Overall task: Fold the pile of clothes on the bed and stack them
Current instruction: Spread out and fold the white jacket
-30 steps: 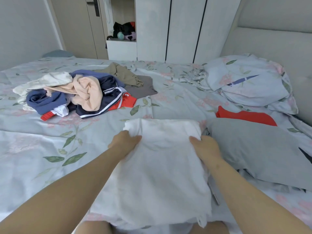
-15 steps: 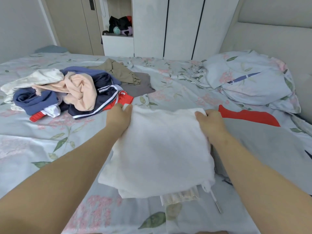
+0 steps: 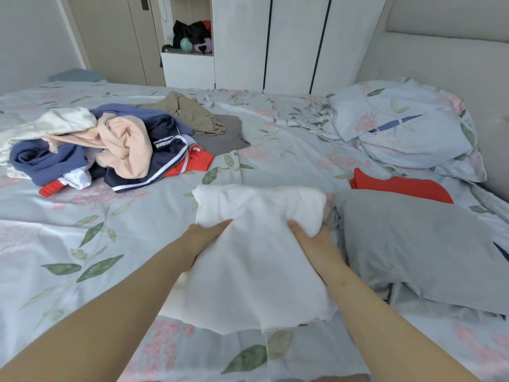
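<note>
A white garment (image 3: 256, 244) lies on the bed in front of me, its far end folded over into a thick roll. My left hand (image 3: 205, 234) is tucked under the left side of that fold, fingers hidden in the cloth. On the right side my right hand (image 3: 311, 238) grips the fold in the same way. A folded grey garment (image 3: 413, 244) lies just to the right, with a red garment (image 3: 399, 187) behind it. The unfolded pile of clothes (image 3: 110, 150), in navy, peach, white, red and khaki, sits at the far left.
The floral bedsheet (image 3: 82, 230) covers the bed. A floral pillow (image 3: 407, 128) leans at the padded headboard (image 3: 454, 51) on the right. White wardrobe doors (image 3: 292, 37) and a shelf with dark soft items (image 3: 192, 37) stand beyond the bed.
Both hands pushed the garment's far edge away, then drew back toward me, doubling the far end over into a thicker fold. The garment now reaches closer to me.
</note>
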